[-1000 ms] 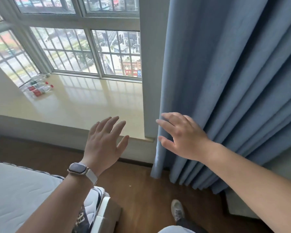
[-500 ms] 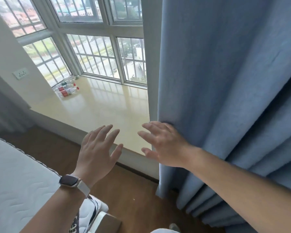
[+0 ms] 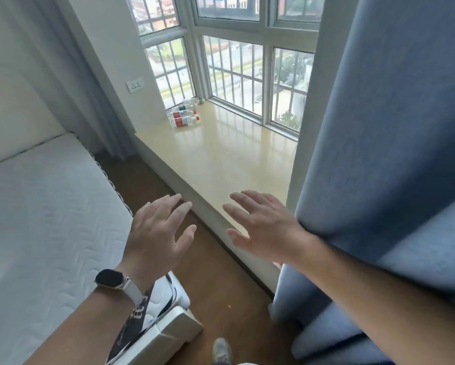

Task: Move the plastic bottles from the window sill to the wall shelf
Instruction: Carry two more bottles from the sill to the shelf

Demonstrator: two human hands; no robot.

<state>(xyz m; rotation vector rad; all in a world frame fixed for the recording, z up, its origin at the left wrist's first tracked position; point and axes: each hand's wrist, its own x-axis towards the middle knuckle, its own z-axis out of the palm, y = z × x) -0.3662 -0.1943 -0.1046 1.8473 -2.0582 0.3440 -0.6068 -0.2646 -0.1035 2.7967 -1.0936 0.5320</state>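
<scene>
Our view has swung left over the last second, and the plastic bottles (image 3: 184, 115) now sit near the middle of the frame at about 12 o'clock from our hands, no longer off at the far left edge. They lie on their sides in the far left corner of the window sill (image 3: 221, 164), close against the window frame, red-labelled ones in front. Our left hand (image 3: 156, 238) and right hand (image 3: 263, 230) both hover with fingers spread and nothing in them, low over the sill's near edge, well apart from the bottles. The blue curtain (image 3: 392, 127) hangs at 3 o'clock, draping over our right forearm. We judge that we are now lined up to walk along the sill; the wall shelf is not in view.
</scene>
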